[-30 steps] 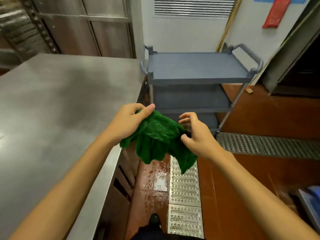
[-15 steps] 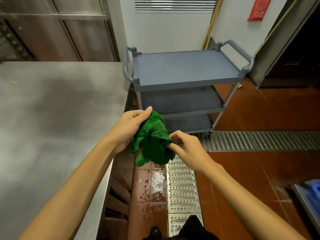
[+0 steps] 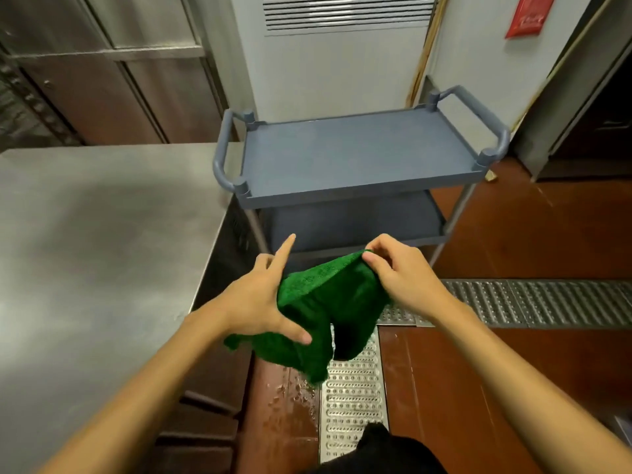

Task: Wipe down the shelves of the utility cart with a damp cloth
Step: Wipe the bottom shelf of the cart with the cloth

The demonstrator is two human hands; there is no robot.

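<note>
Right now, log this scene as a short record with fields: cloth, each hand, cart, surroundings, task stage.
cloth: green terry cloth, held in the air in front of the cart, not touching it
left hand: left hand grips the cloth's left part, index finger pointing out
right hand: right hand pinches the cloth's upper edge
cart: grey utility cart, top shelf bare, a lower shelf visible beneath
surroundings: steel counter at left, floor drain grate below the cloth
task stage: no shelf is being wiped yet

steel counter point(image 3: 89, 241) left | floor drain grates point(image 3: 352, 405) below | red sign point(image 3: 525, 15) on wall | louvred vent point(image 3: 345, 12)
</note>
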